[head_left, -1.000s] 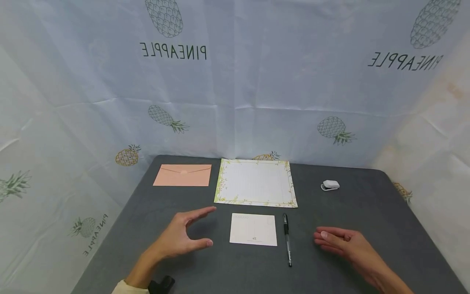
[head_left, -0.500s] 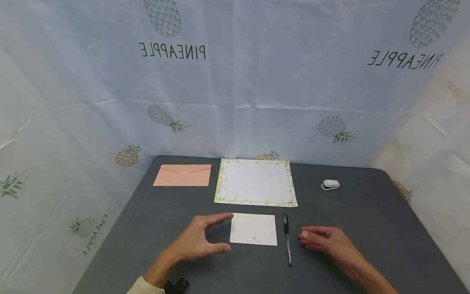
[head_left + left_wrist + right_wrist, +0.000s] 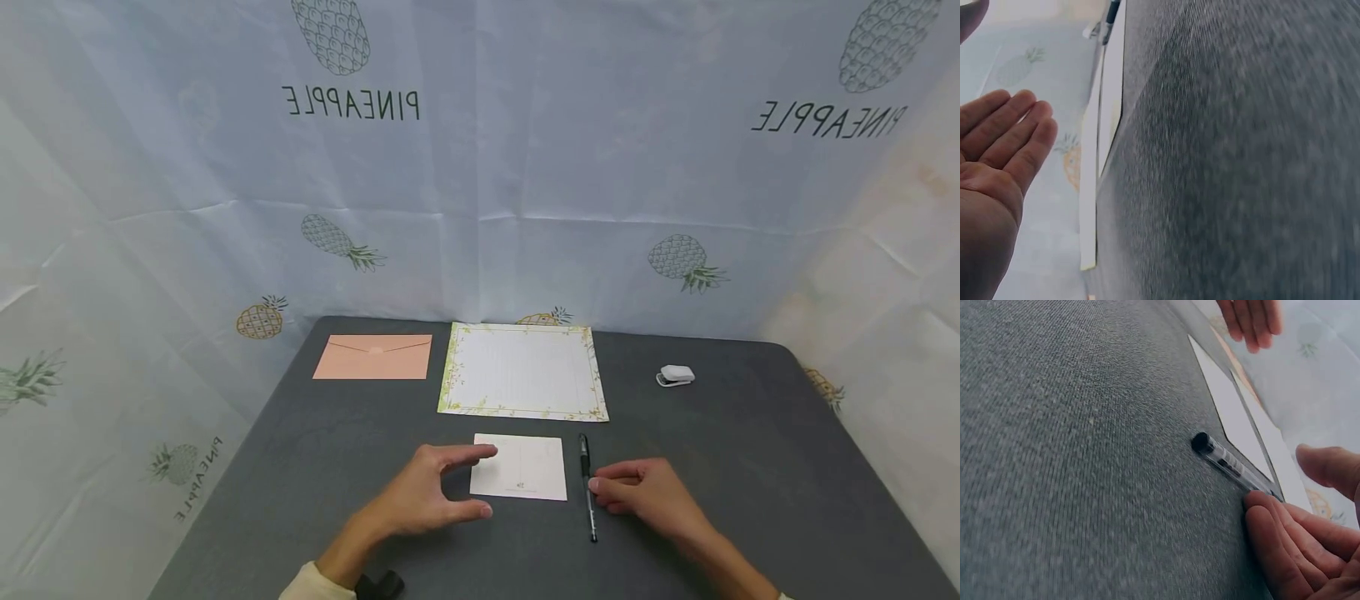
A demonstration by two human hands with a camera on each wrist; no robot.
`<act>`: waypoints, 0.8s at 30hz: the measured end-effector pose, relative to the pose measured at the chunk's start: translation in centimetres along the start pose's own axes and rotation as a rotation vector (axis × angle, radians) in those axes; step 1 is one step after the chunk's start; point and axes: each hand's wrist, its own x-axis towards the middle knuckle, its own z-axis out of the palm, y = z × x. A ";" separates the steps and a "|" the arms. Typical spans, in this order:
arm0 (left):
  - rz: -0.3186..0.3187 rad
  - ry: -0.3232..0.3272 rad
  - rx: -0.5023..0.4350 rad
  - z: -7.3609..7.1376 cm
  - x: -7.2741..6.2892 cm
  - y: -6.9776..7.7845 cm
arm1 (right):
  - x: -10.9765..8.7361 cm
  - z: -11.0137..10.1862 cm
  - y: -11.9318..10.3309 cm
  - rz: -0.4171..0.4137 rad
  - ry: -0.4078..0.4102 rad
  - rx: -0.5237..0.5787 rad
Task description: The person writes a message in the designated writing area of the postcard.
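Observation:
My left hand [image 3: 423, 496] hovers at the left side of a white card [image 3: 528, 475], its index fingertip overlapping the card's upper left in the head view. Its thumb and fingers are spread wide with nothing between them; the left wrist view shows the bare palm. Along the right side of a clear-barrelled pen [image 3: 587, 500] with a black cap, my right hand [image 3: 652, 496] has its fingertips right at the barrel. In the right wrist view, the thumb [image 3: 1329, 465] stands apart from the fingers, and the pen [image 3: 1229, 459] lies on the table.
Behind the card lies a sheet of letter paper [image 3: 521, 371] with a floral border. A pink envelope [image 3: 372, 358] is at the back left and a small white stapler [image 3: 676, 376] at the back right. A pineapple-print cloth [image 3: 480, 167] hangs behind the dark table [image 3: 720, 442].
My left hand has moved right, from beside the card to over its left edge. My right hand has moved left, up to the pen. The card and pen stay in place.

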 end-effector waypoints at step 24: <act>-0.016 -0.047 -0.002 1.6 1.2 1.1 | 0.0 2.8 -2.5 -0.135 0.275 -0.517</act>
